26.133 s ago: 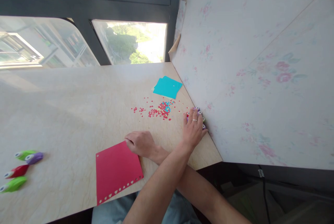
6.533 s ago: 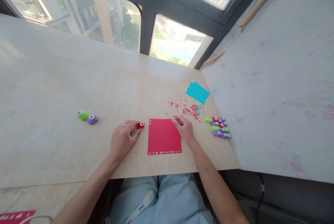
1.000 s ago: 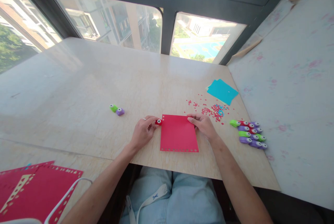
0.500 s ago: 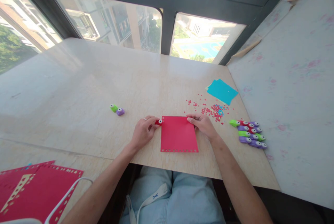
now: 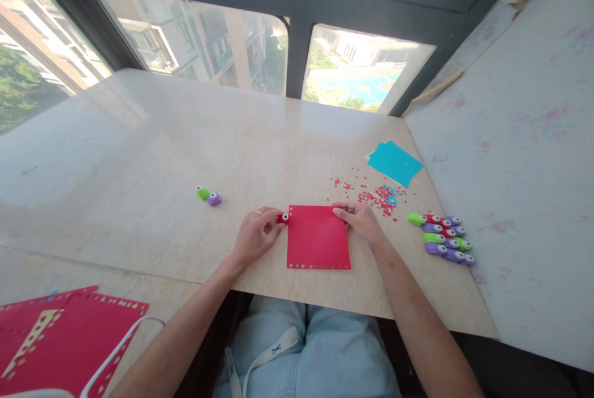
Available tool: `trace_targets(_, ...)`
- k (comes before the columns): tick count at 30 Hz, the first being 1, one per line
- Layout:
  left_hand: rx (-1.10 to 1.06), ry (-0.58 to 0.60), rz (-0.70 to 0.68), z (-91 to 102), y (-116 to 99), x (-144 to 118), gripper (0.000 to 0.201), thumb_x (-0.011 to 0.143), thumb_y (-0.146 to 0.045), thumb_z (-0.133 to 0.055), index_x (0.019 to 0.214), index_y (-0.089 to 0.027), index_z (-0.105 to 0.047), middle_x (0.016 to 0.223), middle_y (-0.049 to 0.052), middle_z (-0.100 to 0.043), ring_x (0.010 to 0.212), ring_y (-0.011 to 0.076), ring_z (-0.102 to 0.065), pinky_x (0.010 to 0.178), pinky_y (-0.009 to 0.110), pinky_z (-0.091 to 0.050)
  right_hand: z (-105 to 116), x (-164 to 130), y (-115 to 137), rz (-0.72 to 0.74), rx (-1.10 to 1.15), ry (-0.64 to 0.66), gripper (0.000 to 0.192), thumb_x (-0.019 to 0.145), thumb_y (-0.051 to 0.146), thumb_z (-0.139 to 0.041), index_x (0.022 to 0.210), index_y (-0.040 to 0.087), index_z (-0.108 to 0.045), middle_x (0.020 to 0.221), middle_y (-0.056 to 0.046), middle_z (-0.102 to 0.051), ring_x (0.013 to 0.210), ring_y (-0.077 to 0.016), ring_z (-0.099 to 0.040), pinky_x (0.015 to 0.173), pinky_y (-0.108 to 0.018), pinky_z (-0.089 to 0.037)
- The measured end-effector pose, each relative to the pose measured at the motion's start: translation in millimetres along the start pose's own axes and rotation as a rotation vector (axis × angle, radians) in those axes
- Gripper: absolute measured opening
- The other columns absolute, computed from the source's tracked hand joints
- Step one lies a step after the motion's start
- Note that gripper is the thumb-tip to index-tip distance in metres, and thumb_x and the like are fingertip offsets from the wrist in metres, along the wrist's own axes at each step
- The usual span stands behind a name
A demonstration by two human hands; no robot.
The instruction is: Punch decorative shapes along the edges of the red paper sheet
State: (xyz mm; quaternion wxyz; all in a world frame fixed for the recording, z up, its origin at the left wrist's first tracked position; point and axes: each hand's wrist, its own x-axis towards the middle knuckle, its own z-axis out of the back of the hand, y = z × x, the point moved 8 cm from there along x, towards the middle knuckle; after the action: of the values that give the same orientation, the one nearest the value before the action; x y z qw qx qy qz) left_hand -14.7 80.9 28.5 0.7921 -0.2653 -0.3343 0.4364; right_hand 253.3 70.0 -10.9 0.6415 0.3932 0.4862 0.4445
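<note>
A square of red paper [image 5: 318, 238] lies on the table in front of me. Small holes run along its near edge, and a few show at its far left corner. My left hand [image 5: 258, 232] is closed on a small red craft punch [image 5: 283, 218], which sits at the paper's left edge near that corner. The far right corner of the sheet is pinched between the thumb and fingers of my right hand [image 5: 361, 221]. Part of the punch is hidden by my left fingers.
Red and blue punched bits [image 5: 383, 199] lie scattered beyond my right hand, near blue paper sheets [image 5: 395, 163]. Several coloured punches [image 5: 440, 238] stand in rows by the wall. Two more punches [image 5: 208, 195] sit at left. Punched red sheets [image 5: 99, 330] and a white cable [image 5: 116, 348] lie front left.
The red paper has turned very slightly, its near edge now sitting straighter. Both hands keep nearly the same places and grips.
</note>
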Motion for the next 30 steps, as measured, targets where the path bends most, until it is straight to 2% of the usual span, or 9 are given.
trace_targets(10, 0.030, 0.014, -0.008, -0.6, -0.4, -0.1, 0.015, 0.087, -0.023, -0.063, 0.102, -0.022, -0.067, 0.089, 0.000, -0.066, 0.065, 0.0098, -0.053, 0.068, 0.025, -0.041, -1.6, -0.5, 2.8, -0.005, -0.026, 0.035, 0.044, 0.068, 0.044, -0.075, 0.099, 0.013, -0.073, 0.082, -0.007, -0.074, 0.063, -0.0152, -0.064, 0.054, -0.024, -0.049)
trace_targets(19, 0.052, 0.016, -0.025, -2.5, 1.2, -0.5, 0.018, 0.087, -0.025, -0.062, 0.104, -0.021, -0.068, 0.095, 0.004, -0.069, 0.067, 0.0113, -0.055, 0.070, 0.027, -0.044, -2.0, 1.9, 1.3, -0.004, -0.033, -0.017, 0.046, 0.067, 0.045, -0.075, 0.100, 0.013, -0.073, 0.077, -0.006, -0.072, 0.057, -0.0137, -0.062, 0.044, -0.021, -0.049)
trace_targets(30, 0.078, -0.015, -0.049, -0.5, -0.3, -1.1, 0.020, 0.087, -0.028, -0.063, 0.105, -0.023, -0.070, 0.100, 0.006, -0.071, 0.073, 0.0135, -0.061, 0.074, 0.030, -0.050, -8.7, 4.0, 1.9, -0.023, -0.040, -0.020, 0.047, 0.070, 0.043, -0.073, 0.105, 0.012, -0.072, 0.080, -0.006, -0.073, 0.058, -0.0132, -0.064, 0.043, -0.019, -0.051)
